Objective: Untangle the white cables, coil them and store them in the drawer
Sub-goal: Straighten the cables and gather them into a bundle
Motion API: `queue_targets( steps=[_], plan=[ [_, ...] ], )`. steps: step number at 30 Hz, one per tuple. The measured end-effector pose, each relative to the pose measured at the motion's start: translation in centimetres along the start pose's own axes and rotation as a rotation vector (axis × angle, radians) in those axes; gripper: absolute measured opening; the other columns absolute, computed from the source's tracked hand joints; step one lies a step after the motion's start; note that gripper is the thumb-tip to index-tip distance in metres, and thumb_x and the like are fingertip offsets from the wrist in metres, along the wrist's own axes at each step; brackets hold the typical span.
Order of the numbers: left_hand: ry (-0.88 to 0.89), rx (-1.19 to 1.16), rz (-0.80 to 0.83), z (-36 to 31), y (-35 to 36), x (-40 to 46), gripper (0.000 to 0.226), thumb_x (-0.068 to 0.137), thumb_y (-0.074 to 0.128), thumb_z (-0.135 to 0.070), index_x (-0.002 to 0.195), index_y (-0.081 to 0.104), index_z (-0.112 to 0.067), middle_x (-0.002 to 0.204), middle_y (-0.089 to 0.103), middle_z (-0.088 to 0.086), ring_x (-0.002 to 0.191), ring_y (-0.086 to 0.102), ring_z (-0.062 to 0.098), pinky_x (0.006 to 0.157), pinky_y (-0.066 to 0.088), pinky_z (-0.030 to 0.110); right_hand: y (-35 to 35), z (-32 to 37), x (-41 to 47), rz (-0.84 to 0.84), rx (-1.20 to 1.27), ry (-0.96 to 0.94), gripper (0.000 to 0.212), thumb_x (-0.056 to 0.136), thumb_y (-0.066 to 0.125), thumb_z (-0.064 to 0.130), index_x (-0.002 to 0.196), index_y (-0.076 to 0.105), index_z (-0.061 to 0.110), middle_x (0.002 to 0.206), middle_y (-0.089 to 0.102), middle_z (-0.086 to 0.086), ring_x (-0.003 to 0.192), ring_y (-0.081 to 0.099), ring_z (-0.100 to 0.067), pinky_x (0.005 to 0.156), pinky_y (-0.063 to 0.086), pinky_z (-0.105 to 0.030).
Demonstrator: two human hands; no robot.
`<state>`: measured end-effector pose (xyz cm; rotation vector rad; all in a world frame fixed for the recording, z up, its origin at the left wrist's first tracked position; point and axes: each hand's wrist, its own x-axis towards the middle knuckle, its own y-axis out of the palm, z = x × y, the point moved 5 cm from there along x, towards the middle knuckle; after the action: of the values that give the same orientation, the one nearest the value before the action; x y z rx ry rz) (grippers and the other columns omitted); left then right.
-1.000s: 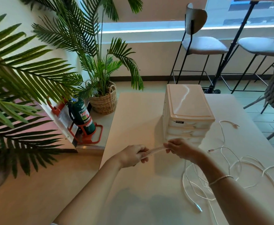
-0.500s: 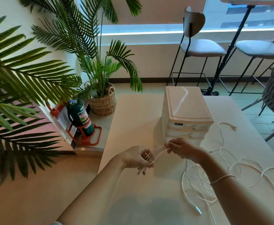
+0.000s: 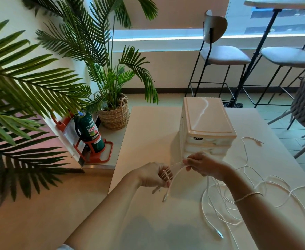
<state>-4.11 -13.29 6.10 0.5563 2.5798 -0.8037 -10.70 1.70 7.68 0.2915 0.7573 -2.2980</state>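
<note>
left hand (image 3: 152,175) | white cables (image 3: 177,173) now wrapped round fingers | ends dangling

Both forearms enter from the lower edge of the frame and converge toward its centre. The left hand (image 3: 152,175) sits just left of centre, back of the hand facing up, fingers curled and gripping the white cables (image 3: 177,173). The right hand (image 3: 203,165) sits just right of it, slightly higher, fingers curled, pinching the same strands. The right wrist carries a thin bracelet (image 3: 248,195).
</note>
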Motion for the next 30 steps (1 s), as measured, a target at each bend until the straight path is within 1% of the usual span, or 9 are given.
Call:
queue_targets(
  steps=[4,7,10,13,18,21,24,26,30],
  plan=[
    [0.021,-0.015,0.034,0.2,0.4,0.1,0.026,0.073,0.069,0.004,0.092,0.063,-0.013,0.075,0.06,-0.005,0.065,0.057,-0.002,0.065,0.047,0.009,-0.1,0.1,-0.2,0.017,0.02,-0.001,0.035,0.095,0.048,0.026,0.063,0.058,0.015,0.041,0.033,0.011,0.042,0.025,-0.008,0.042,0.02,-0.022],
    [0.056,-0.11,0.061,-0.3,0.6,0.2,0.025,0.08,0.069,-0.012,0.104,0.063,-0.009,0.088,0.063,-0.002,0.083,0.059,0.007,0.086,0.048,0.025,-0.2,0.5,-0.3,0.039,0.02,-0.023,0.034,0.096,0.047,0.025,0.065,0.057,0.013,0.036,0.033,0.011,0.037,0.025,-0.004,0.042,0.02,-0.022],
    [0.11,-0.289,0.0,-2.0,0.4,0.3,0.029,0.096,0.047,-0.031,0.104,0.063,-0.009,0.096,0.063,0.003,0.092,0.057,0.012,0.081,0.044,0.02,-0.2,0.7,-0.5,0.049,0.028,-0.029,0.034,0.096,0.046,0.024,0.065,0.055,0.012,0.035,0.033,0.011,0.036,0.025,-0.004,0.043,0.02,-0.023],
    [0.15,-0.42,-0.07,-3.1,0.7,0.6,0.043,0.101,0.026,-0.032,0.09,0.061,-0.011,0.08,0.061,0.007,0.074,0.058,0.014,0.073,0.046,0.021,-0.1,0.9,-0.6,0.058,0.057,-0.016,0.032,0.097,0.045,0.024,0.07,0.055,0.01,0.04,0.032,0.012,0.039,0.024,-0.006,0.045,0.018,-0.024],
    [0.108,-0.415,-0.161,-2.5,1.7,1.3,0.039,0.101,0.029,-0.031,0.083,0.055,-0.007,0.062,0.042,0.002,0.053,0.038,0.011,0.053,0.038,0.02,0.0,1.0,-0.9,0.019,0.079,0.022,0.037,0.096,0.045,0.031,0.067,0.056,0.012,0.051,0.033,0.004,0.044,0.024,-0.008,0.044,0.018,-0.021],
    [0.097,-0.314,-0.187,-2.1,1.4,1.2,0.039,0.099,0.033,-0.037,0.086,0.057,-0.009,0.063,0.046,-0.001,0.05,0.039,0.007,0.051,0.035,0.017,0.3,1.1,-1.1,0.002,0.072,0.009,0.04,0.095,0.046,0.034,0.063,0.057,0.013,0.05,0.035,0.004,0.044,0.025,-0.008,0.043,0.019,-0.021],
    [0.08,-0.267,-0.181,-1.7,1.4,0.8,0.036,0.099,0.035,-0.038,0.075,0.054,-0.02,0.06,0.046,-0.003,0.047,0.038,0.005,0.05,0.033,0.018,0.4,0.9,-1.4,-0.021,0.02,-0.016,0.039,0.095,0.046,0.033,0.062,0.057,0.015,0.05,0.037,0.004,0.043,0.029,-0.007,0.043,0.022,-0.019],
    [0.095,-0.309,-0.189,-1.9,1.3,0.6,0.036,0.099,0.037,-0.036,0.071,0.051,-0.019,0.057,0.04,-0.003,0.043,0.032,0.005,0.048,0.028,0.021,0.2,0.8,-1.3,-0.073,-0.067,-0.038,0.039,0.095,0.046,0.033,0.061,0.057,0.018,0.052,0.039,0.005,0.045,0.032,-0.006,0.046,0.025,-0.019],
    [0.136,-0.499,-0.238,-3.2,0.7,0.2,0.035,0.099,0.038,-0.028,0.068,0.048,-0.015,0.049,0.036,-0.007,0.037,0.026,0.003,0.039,0.022,0.017,-0.3,0.9,-1.2,-0.126,-0.121,-0.076,0.037,0.096,0.042,0.034,0.065,0.056,0.021,0.058,0.043,0.005,0.053,0.037,-0.009,0.052,0.028,-0.022]
  ],
)
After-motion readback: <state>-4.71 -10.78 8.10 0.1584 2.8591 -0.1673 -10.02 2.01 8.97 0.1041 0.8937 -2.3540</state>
